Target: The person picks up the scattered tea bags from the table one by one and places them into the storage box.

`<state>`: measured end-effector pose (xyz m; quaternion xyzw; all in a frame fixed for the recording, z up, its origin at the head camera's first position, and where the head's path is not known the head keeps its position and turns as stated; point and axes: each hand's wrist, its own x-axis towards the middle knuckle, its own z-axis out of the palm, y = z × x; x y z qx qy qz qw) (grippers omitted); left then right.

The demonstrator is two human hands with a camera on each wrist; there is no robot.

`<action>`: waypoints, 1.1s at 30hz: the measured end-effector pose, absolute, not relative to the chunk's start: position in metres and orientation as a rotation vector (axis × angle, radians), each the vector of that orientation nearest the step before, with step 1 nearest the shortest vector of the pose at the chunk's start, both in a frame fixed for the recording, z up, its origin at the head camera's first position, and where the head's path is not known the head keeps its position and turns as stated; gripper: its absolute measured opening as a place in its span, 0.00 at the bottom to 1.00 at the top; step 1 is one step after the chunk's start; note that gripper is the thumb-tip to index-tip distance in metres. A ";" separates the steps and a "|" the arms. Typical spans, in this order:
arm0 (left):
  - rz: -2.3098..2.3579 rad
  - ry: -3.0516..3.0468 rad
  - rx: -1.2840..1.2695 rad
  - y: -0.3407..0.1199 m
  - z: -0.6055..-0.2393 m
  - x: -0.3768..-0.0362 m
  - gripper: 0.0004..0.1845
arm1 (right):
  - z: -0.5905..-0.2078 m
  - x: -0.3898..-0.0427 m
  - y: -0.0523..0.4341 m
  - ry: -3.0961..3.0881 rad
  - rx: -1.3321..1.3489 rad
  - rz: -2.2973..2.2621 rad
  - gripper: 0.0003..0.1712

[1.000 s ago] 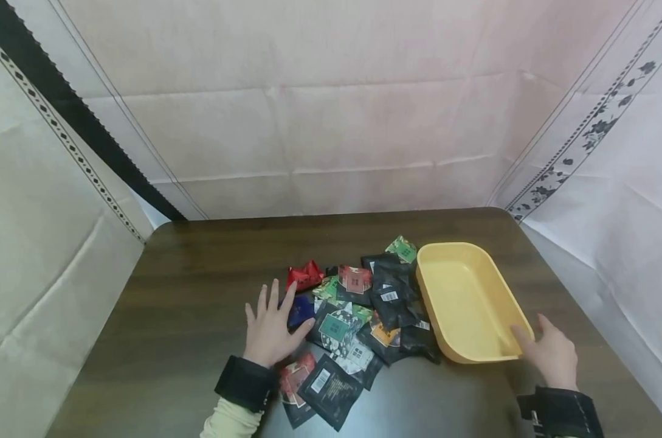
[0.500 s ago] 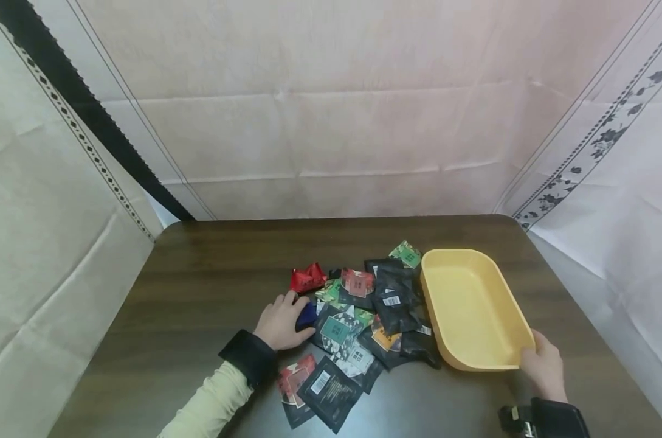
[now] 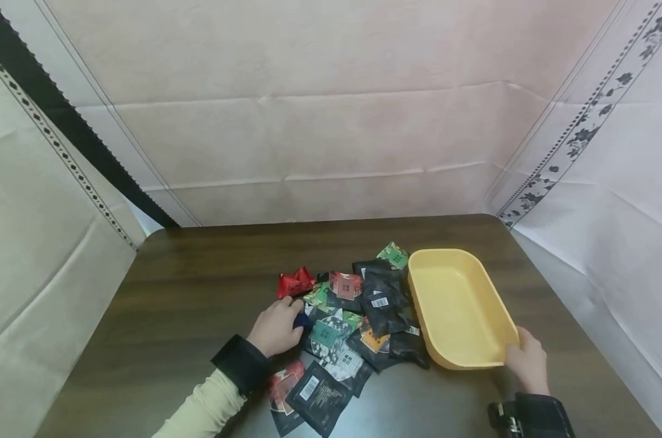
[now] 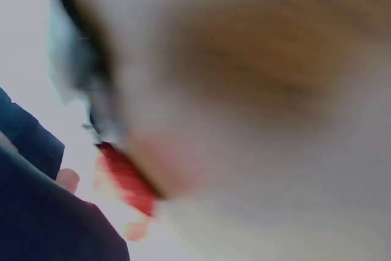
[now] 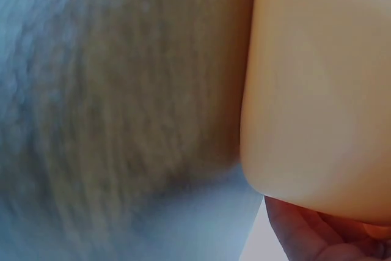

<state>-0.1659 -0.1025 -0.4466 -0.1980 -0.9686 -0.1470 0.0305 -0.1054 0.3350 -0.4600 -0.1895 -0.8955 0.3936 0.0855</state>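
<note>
My left hand (image 3: 276, 327) grips a small dark blue packet (image 3: 303, 320) at the left side of a pile of sachets; the fingers hide most of it. Just behind the hand lies a shiny red packet (image 3: 296, 282), which shows blurred in the left wrist view as a red packet (image 4: 128, 178). My right hand (image 3: 529, 362) holds the rim of a yellow plastic basin (image 3: 462, 304) at its near right corner. In the right wrist view, curled fingers (image 5: 311, 230) sit at the end of the basin's wall (image 5: 317, 90).
Black sachets (image 3: 385, 286) crowd against the basin's left side, with a green sachet (image 3: 394, 255) behind them. Nearer lie a black sachet (image 3: 320, 398) with a barcode and a red-and-black one (image 3: 284, 395). A pale cloth (image 3: 309, 140) hangs behind the brown table (image 3: 216, 261).
My left hand has gone from spread fingers beside the pile to gripping the dark blue packet. My right hand has closed on the basin's corner. The head view has shifted slightly.
</note>
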 end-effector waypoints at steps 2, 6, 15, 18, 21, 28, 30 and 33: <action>-0.493 -2.916 -0.662 -0.093 -0.435 -0.165 0.18 | -0.460 -0.106 0.335 -2.670 -0.550 1.162 0.24; -0.568 -2.813 -0.826 -0.062 -0.411 -0.169 0.15 | -0.459 -0.108 0.335 -2.678 -0.549 1.160 0.25; -0.572 -2.781 -1.174 0.056 -0.389 -0.187 0.11 | -0.457 -0.107 0.335 -2.685 -0.577 1.150 0.24; -0.477 -2.791 -1.253 0.094 -0.384 -0.184 0.11 | -0.456 -0.105 0.336 -2.678 -0.582 1.145 0.24; -0.391 -2.804 -1.303 0.123 -0.381 -0.180 0.12 | -0.456 -0.103 0.337 -2.677 -0.589 1.147 0.24; -0.316 -2.806 -1.310 0.161 -0.383 -0.176 0.19 | -0.454 -0.101 0.335 -2.669 -0.580 1.136 0.24; -0.309 -2.795 -1.295 0.165 -0.386 -0.177 0.23 | -0.454 -0.102 0.333 -2.675 -0.566 1.131 0.24; -0.319 -2.818 -1.284 0.167 -0.390 -0.177 0.36 | -0.454 -0.102 0.332 -2.684 -0.545 1.146 0.25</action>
